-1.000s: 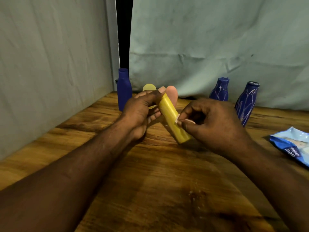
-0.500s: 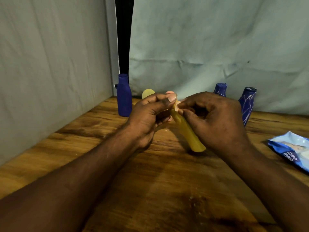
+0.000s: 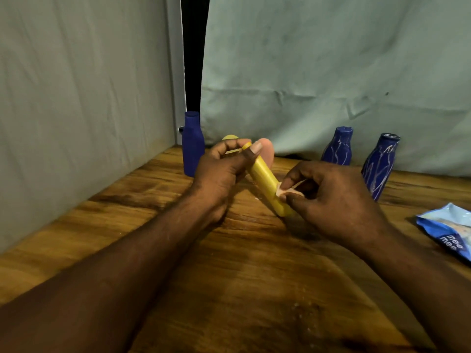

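left hand (image 3: 221, 171): gripped the upper end of the yellow tube (image 3: 263, 177), thumb laid flat along its near side, fingers curled round the far side
right hand (image 3: 328, 197): pinched a small pale scrap (image 3: 288, 191) between thumb and forefinger, held against the tube's lower part; remaining fingers folded in toward the palm
yellow tube: spanned the gap between the two hands, tilted, top end up by the left thumb, bottom end down beside the right thumb, low over the wooden table (image 3: 229, 289); whether it touched the wood could not be told
pale scrap: lay against the tube's side near the lower end, partly hidden inside the right hand's pinch; material could not be told
plain blue bottle (image 3: 193, 146): stood upright just beyond the left hand, toward its outer side
streaked blue bottles: stood upright beyond the right hand, one (image 3: 337, 147) past the knuckles, the other (image 3: 379, 169) nearer and further out to that hand's right
blue packet (image 3: 448, 230): lay flat well out to the right of the right hand, printed "mee mee"
yellow round shape (image 3: 229, 137): peeked over the left hand's fingers
pink round shape (image 3: 267, 149): showed just behind the left thumb tip and the tube's top
grey cloth (image 3: 318, 59): hung behind the bottles, beyond both hands
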